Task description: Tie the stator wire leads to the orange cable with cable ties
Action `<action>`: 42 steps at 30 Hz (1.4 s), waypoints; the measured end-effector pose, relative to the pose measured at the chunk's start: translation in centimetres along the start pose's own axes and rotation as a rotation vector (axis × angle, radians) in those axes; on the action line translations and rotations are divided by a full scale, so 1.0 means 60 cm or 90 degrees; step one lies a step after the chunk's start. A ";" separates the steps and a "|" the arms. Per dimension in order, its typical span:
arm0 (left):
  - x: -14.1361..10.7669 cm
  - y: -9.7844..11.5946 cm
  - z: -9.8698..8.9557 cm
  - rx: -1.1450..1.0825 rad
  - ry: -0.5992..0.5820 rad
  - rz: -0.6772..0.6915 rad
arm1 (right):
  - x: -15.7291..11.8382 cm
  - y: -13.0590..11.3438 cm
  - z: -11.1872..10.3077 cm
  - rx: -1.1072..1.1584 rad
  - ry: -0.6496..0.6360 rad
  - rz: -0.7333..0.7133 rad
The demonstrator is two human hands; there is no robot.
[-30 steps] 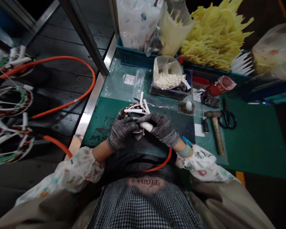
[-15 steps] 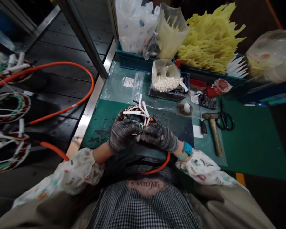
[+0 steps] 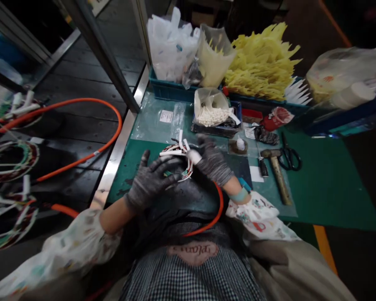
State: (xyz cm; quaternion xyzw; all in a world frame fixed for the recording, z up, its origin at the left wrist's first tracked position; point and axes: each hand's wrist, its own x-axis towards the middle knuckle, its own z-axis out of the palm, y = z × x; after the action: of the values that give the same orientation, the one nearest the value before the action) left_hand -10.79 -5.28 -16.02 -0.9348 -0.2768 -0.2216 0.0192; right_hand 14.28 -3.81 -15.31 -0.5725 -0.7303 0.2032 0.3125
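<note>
A wound motor stator (image 3: 187, 173) with red, white and green wires rests on the dark part of the table in front of me. Several white sleeves (image 3: 171, 153) stick out from its top. My left hand (image 3: 148, 182), in a grey knit glove, has its fingers spread at the stator's left side. On the other side is my right hand (image 3: 213, 162), gloved alike. Its fingers are apart, and the pale-tipped thumb is close by the white sleeves; whether it touches them I cannot tell. An orange cable (image 3: 219, 205) curves below my right wrist.
More stators (image 3: 12, 161) with an orange cable stand at the left. A hammer (image 3: 280, 177), scissors (image 3: 290, 154) and a screwdriver (image 3: 262, 166) lie at right. Behind are a tray with white-tipped pieces (image 3: 211, 117), yellow sleeves (image 3: 260, 62) and a metal post (image 3: 108, 58).
Both hands have come off the stator and opened. The left moved down and left, the right slightly up and right. The stator now sits uncovered between them. The view has shifted a little.
</note>
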 end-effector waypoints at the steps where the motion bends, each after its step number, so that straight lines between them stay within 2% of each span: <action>1: -0.003 -0.003 -0.010 0.045 -0.017 -0.003 | -0.001 0.005 0.002 -0.012 -0.025 -0.001; 4: 0.002 -0.018 -0.037 0.117 -0.072 0.078 | 0.025 0.010 0.015 -0.052 -0.107 -0.023; 7: 0.021 -0.032 -0.065 0.136 -0.088 0.206 | 0.084 0.010 0.016 -0.042 -0.230 -0.120; 9: 0.025 -0.036 -0.079 0.148 -0.087 0.232 | 0.114 0.010 0.005 -0.010 -0.296 -0.190; 10: 0.022 -0.036 -0.083 0.153 -0.088 0.231 | 0.121 0.012 -0.003 0.005 -0.300 -0.208; 11: 0.016 -0.035 -0.084 0.157 -0.084 0.221 | 0.124 0.015 -0.012 0.015 -0.279 -0.213; 13: 0.000 -0.034 -0.076 0.149 -0.062 0.177 | 0.120 0.027 -0.032 0.020 -0.176 -0.191; 16: -0.019 -0.037 -0.048 0.107 -0.038 0.116 | 0.118 0.057 -0.062 -0.021 0.022 -0.098; 18: -0.021 -0.046 -0.029 0.078 -0.007 0.117 | 0.131 0.075 -0.074 -0.090 0.083 -0.052; 21: -0.015 -0.060 -0.008 0.053 0.070 0.150 | 0.159 0.088 -0.071 -0.211 0.087 -0.015; 24: -0.013 -0.055 0.005 0.056 0.104 0.138 | 0.171 0.086 -0.059 -0.253 0.077 -0.001; 26: -0.013 -0.034 0.012 0.085 0.106 0.086 | 0.166 0.084 -0.056 -0.256 0.091 -0.012; 30: -0.009 0.019 0.031 0.166 0.117 -0.073 | 0.151 0.085 -0.064 -0.263 0.085 -0.040; 34: -0.010 0.030 0.047 0.146 0.133 -0.125 | 0.159 0.098 -0.078 -0.270 0.066 -0.031; 38: -0.022 0.010 0.049 0.118 0.104 -0.106 | 0.167 0.115 -0.085 -0.166 0.136 -0.052; 42: -0.020 0.003 0.039 0.095 0.093 -0.104 | 0.149 0.109 -0.113 0.012 0.283 -0.137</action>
State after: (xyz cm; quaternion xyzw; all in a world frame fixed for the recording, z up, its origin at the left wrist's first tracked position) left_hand -10.65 -5.71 -18.64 -0.8865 -0.3656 -0.2687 0.0909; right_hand 22.24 6.11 -12.68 -0.5192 -0.6983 0.0443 0.4908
